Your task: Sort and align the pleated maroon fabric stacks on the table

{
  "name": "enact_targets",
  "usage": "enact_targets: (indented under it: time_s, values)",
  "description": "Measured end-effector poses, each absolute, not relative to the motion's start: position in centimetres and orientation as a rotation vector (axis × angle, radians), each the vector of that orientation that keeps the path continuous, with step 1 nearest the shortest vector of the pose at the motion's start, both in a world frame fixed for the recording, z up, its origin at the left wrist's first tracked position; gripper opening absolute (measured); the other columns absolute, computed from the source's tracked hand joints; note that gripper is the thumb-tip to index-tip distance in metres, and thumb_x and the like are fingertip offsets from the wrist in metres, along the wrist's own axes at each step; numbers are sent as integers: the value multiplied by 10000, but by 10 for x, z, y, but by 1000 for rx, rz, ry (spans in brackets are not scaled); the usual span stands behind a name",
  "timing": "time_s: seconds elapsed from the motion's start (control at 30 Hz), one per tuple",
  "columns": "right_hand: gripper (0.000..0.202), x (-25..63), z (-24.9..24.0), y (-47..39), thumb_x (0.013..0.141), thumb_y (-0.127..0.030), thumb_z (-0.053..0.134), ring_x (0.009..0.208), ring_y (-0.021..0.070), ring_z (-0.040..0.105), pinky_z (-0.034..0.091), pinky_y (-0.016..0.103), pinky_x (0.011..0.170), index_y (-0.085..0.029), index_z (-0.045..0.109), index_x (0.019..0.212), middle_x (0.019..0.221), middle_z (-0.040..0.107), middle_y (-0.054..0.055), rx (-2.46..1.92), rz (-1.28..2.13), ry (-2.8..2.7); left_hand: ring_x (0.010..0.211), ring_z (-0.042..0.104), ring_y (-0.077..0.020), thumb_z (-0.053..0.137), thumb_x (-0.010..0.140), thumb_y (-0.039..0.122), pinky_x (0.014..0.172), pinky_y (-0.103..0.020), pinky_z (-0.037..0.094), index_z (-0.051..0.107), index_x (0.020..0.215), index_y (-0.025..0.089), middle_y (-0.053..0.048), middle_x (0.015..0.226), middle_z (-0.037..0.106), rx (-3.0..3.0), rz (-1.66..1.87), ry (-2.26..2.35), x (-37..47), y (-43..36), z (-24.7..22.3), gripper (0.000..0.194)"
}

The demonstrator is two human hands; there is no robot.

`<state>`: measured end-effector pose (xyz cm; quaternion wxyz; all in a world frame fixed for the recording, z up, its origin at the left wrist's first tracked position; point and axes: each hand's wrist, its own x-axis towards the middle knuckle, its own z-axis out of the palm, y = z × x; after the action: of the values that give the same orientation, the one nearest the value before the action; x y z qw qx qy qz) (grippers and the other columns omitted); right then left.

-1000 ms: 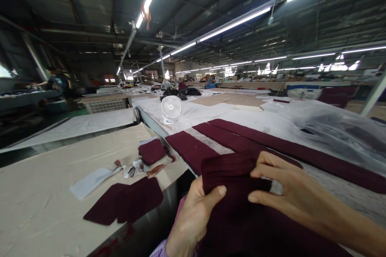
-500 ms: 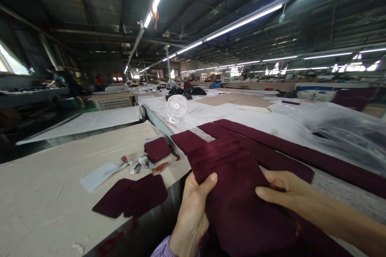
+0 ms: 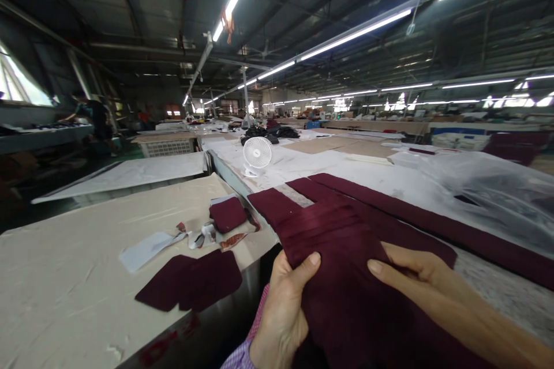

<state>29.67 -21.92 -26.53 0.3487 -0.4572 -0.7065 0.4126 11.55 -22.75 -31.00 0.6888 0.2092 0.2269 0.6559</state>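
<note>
A piece of maroon fabric (image 3: 341,265) hangs between my two hands over the table's near edge, its upper part creased. My left hand (image 3: 288,300) grips its left side, thumb on top and fingers underneath. On the right side, my right hand (image 3: 415,277) pinches the fabric with the thumb above; its other fingers are partly hidden behind the cloth. Beyond the held piece lie long maroon fabric strips (image 3: 424,213) on the table. To the left, dark maroon cut pieces (image 3: 194,279) rest on the beige table, with a small maroon stack (image 3: 228,213) behind them.
A white fan (image 3: 257,153) stands on the white-covered table (image 3: 303,161). Clear plastic sheeting (image 3: 497,190) lies at right. Paper scraps (image 3: 147,251) sit on the beige table (image 3: 64,265), with a gap between the tables. A person (image 3: 95,118) stands far left.
My hands have drawn slightly closer together on the maroon fabric, the left one shifting right. The lower part of the fabric hangs more folded and darker. The view has shifted slightly.
</note>
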Motion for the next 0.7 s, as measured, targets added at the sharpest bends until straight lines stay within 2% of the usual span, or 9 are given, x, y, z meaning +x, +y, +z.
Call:
enact_targets:
  time_s: [0.1,0.23,0.47,0.57,0.63,0.7]
  values:
    - [267,298,-267,-221,806,-416,628,811,251,684,572,322,715,-234,728,973,841,742,23,-1192,1295,-1722,880,697,-250,761,641,144,844,-381,532,655,908,154,-81,851,752,455,1465,502,115,-228,-311,287]
    - [262,298,-266,-222,781,-435,642,792,282,685,580,345,689,-213,742,879,805,743,36,-1252,1215,-1708,875,697,-247,761,645,139,847,-379,533,660,903,149,-78,848,753,467,1447,477,116,-230,-309,277]
    - [246,297,-269,-218,801,-421,618,832,269,679,580,323,692,-221,722,900,851,734,34,-1273,1170,-1817,859,696,-223,725,700,158,841,-356,530,672,946,137,-88,888,749,545,1456,451,116,-228,-307,252]
    - [294,301,-272,-214,780,-436,649,945,268,655,573,348,788,-241,660,1000,1080,682,61,-1225,887,-1839,827,699,-219,726,699,156,834,-361,528,678,927,135,-84,853,751,577,1444,449,114,-225,-310,233]
    - [369,305,-273,-212,755,-427,686,1066,267,608,551,357,857,-280,610,1084,1279,568,66,-1170,643,-1837,813,699,-214,732,693,153,836,-360,524,683,908,135,-81,841,751,614,1415,450,113,-225,-313,221]
    - [384,309,-272,-211,743,-424,702,1165,278,547,525,370,905,-307,608,1096,1366,483,57,-1151,490,-1890,810,698,-210,741,685,150,839,-360,520,687,897,144,-75,846,751,652,1381,431,112,-226,-315,219]
